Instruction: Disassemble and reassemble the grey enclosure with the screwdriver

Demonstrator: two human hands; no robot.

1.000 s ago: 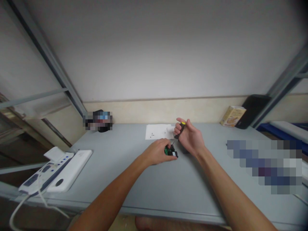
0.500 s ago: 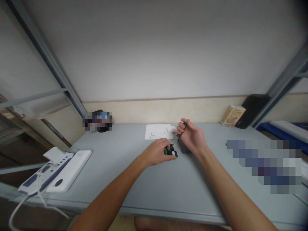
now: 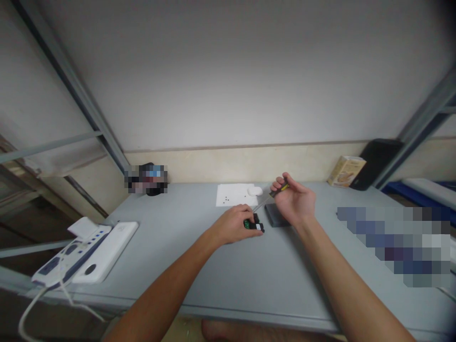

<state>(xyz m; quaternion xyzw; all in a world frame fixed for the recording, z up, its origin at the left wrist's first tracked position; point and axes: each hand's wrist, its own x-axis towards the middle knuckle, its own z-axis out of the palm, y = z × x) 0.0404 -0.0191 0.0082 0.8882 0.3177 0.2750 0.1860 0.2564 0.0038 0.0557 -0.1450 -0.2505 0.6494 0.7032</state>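
Note:
My left hand [image 3: 237,223] grips a small black device with a green circuit board [image 3: 253,223] just above the desk, thumb along its near edge and fingers over its top. My right hand [image 3: 295,197] is closed around the black and yellow handle of a screwdriver [image 3: 280,188]. Its thin metal shaft slants down to the left, with the tip close to my left fingers; whether it touches the device I cannot tell. Under and left of my right hand lies a dark grey flat box [image 3: 274,216], partly covered by the hand.
Behind my hands is a white sheet [image 3: 233,192] with several tiny dark pieces and a white rounded object [image 3: 254,191]. At left are a power strip [image 3: 73,254] and a white flat device [image 3: 114,247]. A yellow box [image 3: 346,171] stands at the back right, and blurred items lie at right.
My right hand has moved right with the screwdriver, whose shaft now lies flatter and farther from the device's middle. More of the dark grey box shows. My left hand keeps its grip.

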